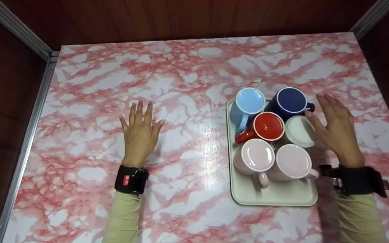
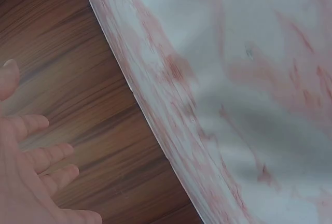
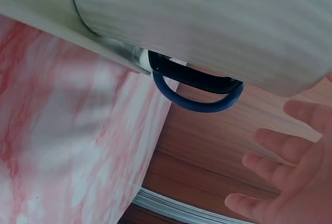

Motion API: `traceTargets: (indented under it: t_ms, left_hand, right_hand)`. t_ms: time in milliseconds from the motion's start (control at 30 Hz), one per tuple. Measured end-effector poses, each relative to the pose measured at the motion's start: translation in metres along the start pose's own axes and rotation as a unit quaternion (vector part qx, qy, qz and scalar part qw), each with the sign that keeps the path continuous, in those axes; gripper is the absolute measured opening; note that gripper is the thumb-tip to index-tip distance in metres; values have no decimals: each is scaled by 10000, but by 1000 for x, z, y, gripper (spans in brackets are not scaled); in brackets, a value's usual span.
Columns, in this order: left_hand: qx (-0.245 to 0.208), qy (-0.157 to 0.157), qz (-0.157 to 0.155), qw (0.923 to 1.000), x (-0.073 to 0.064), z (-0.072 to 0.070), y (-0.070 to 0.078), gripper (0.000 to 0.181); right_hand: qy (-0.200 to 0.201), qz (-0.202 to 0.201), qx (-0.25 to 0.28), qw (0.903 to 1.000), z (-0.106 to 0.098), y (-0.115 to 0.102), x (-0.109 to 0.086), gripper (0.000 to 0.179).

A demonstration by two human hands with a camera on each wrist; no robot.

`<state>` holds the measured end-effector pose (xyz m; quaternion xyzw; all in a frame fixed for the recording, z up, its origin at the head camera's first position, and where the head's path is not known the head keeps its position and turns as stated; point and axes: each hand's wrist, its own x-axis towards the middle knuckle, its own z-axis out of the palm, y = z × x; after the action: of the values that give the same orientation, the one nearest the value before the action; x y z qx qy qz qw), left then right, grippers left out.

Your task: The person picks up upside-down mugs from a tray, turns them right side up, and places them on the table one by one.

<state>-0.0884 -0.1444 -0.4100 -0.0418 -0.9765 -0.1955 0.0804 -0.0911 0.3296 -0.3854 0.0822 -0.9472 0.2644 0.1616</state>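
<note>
My left hand (image 1: 139, 136) is spread palm down over the left part of the table, its fingers straight and holding nothing. On the right, my right hand (image 1: 339, 126) is beside the tray of mugs, fingers extended, thumb tip close to the dark blue mug (image 1: 291, 100) and the white mug (image 1: 301, 131). In the right wrist view, its fingers lie apart below the large pale mug wall (image 3: 207, 22), with the blue handle (image 3: 199, 102) beyond. Also on the tray are a light blue mug (image 1: 250, 100), a red mug (image 1: 268, 126), a left pink mug (image 1: 257, 155) and a right pink mug (image 1: 293, 162).
The cream tray (image 1: 275, 195) stands right of centre on a red-and-white marbled table (image 1: 181, 84). Dark wood panels (image 1: 198, 20) rise behind and at both sides, joined by metal strips (image 1: 29, 125). The mugs stand closely packed, handles pointing different ways.
</note>
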Motion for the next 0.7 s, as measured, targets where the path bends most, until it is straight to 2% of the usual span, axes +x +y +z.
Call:
traceTargets:
  t_ms: [167, 333, 533, 700]
  left_hand:
    - [-16, 17, 23, 10000, -1, 0, 0, 61]
    - [-154, 176, 67, 9997, -2, 2, 1, 58]
    - [-376, 476, 137, 9981, -3, 5, 3, 51]
    - [-449, 616, 161, 9970, -3, 9, 7, 37]
  right_hand:
    - [219, -18, 256, 9994, -2, 0, 3, 42]
    - [118, 32, 291, 9995, -5, 6, 10, 29]
    - [-430, 124, 338, 9984, -9, 18, 21, 22]
    - [-941, 214, 443, 9943, -11, 27, 30, 21]
